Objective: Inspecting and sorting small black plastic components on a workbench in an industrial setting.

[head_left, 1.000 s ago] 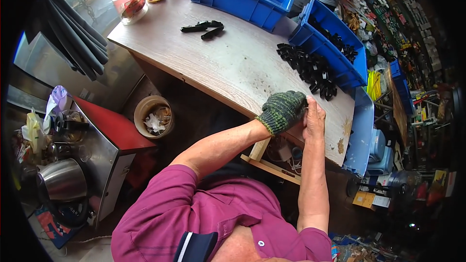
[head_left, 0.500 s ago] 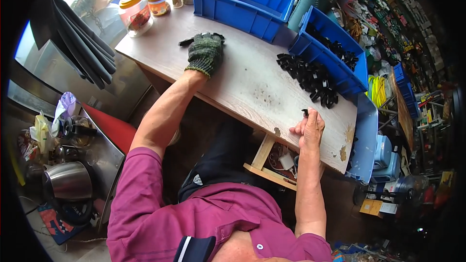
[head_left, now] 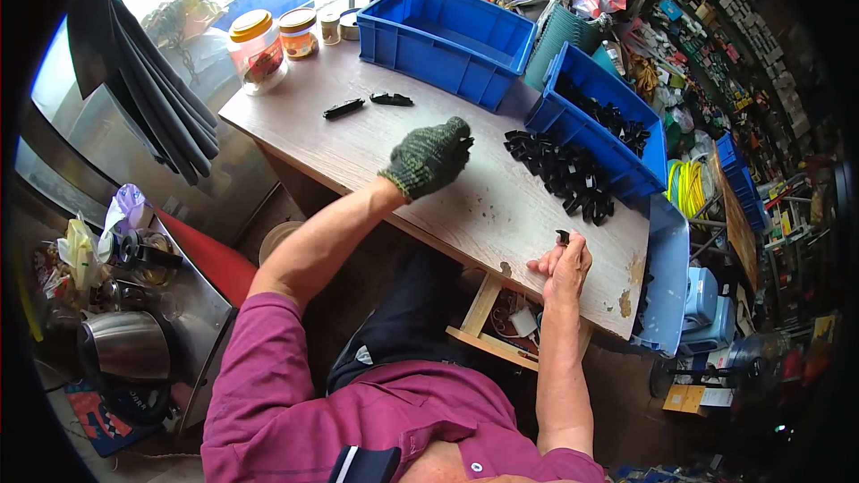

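Note:
My left hand (head_left: 431, 159), in a dark green knitted glove, is closed above the middle of the table. A small black plastic piece (head_left: 467, 143) shows at its fingertips, partly hidden by the glove. Near the table's front right edge, my bare right hand (head_left: 565, 270) pinches a small black clip-like part (head_left: 563, 237) between thumb and finger. Two black elongated pieces, one nearer the left (head_left: 344, 108) and one beside it (head_left: 392, 99), lie apart on the far left of the table. A heap of similar black parts (head_left: 564, 174) lies beyond my right hand.
On the pale wooden table (head_left: 429, 215), a blue crate (head_left: 438, 58) stands at the back. Another blue crate (head_left: 649, 165) holding black parts is at the right. Lidded jars (head_left: 258, 58) stand far left. A drawer (head_left: 492, 344) juts out below the front edge.
My left hand has moved right and nearer from the far left of the table, uncovering the two black pieces there. My right hand stays in nearly the same place, holding its black part.

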A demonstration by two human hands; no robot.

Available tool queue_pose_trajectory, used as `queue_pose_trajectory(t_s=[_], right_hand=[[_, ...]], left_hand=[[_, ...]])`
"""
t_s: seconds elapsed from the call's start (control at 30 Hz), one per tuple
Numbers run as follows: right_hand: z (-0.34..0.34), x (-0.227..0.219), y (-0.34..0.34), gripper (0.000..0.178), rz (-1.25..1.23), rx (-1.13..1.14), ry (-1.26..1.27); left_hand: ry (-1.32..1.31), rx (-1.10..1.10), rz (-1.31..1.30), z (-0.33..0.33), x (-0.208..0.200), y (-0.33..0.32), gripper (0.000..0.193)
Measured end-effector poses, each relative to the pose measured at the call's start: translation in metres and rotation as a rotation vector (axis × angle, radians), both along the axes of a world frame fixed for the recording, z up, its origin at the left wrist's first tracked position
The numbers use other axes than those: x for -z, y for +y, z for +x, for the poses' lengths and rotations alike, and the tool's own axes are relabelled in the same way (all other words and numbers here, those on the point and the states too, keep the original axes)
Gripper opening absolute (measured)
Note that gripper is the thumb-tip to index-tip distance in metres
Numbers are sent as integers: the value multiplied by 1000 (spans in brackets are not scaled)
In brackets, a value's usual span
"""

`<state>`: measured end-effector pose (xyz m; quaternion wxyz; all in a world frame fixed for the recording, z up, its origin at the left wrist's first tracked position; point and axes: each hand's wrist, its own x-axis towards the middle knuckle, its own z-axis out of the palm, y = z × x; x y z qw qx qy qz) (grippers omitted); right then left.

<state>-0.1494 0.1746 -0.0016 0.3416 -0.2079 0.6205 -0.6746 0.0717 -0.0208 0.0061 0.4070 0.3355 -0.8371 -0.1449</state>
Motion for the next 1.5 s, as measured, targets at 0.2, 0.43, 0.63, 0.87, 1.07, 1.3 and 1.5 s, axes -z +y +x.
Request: queue_pose_trajectory(t_s=[0.2,0.43,0.63,0.87,1.07,1.3,1.5], right_hand=[[3,-2,2,41,7,14,-28],[-4,6,6,40,-21,36,-52],[8,0,-5,37,-50,122,-110],[14,-14,5,38,0,160,-58],[16,0,3,34,-68,125,-21],[-8,19,14,29,-124,102,370],[-32,44,18,29,-97,3,225]], left_hand=[[19,3,120,-11,6,45,30],[-17,50,69,-14,24,62,14],[260,323,388,-46,5,107,20],[161,442,544,-88,15,131,26],[232,423,597,-89,25,126,22],[329,254,738,-117,5,160,38],[164,368,684,-95,4,154,33]])
